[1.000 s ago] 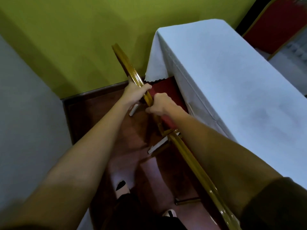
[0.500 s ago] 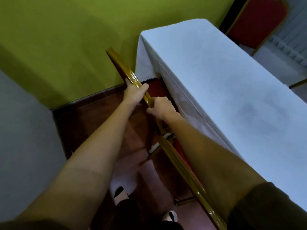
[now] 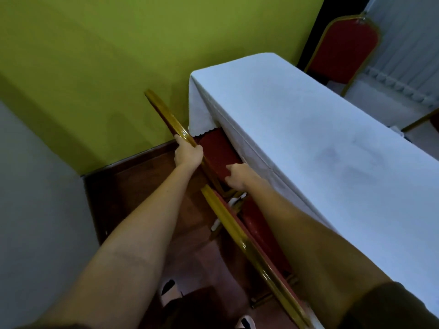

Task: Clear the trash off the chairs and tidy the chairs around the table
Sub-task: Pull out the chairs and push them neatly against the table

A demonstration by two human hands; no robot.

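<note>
A grey wall point(image 3: 35, 198) is filling the left side and meeting a green wall point(image 3: 118, 55) above a dark brown floor point(image 3: 142, 186). The person's bare left arm is reaching forward over that floor. The left hand point(image 3: 188, 154) is gripping the gold top rail of the far chair point(image 3: 164, 112), with the fingers wrapped tightly around the rail. That chair is standing beside the end of the table, and its red seat point(image 3: 218, 150) is sitting partly under the hanging edge of the white cloth.

Just to the right, the right hand point(image 3: 237, 176) is hovering over the near edge of that red seat, clear of the gold rail. Its fingers are curling inward, and I cannot tell whether they are holding anything.

Below it, a second chair point(image 3: 228, 222) is running its gold rail diagonally toward the bottom edge, and its red padding is lying close against the long side of the table. White shoes point(image 3: 167, 290) are showing on the floor at the bottom.

The tabletop point(image 3: 308, 143) is stretching away to the right under its white cloth. A third chair point(image 3: 342, 51), red with a gold frame, is standing beyond the far corner.
</note>
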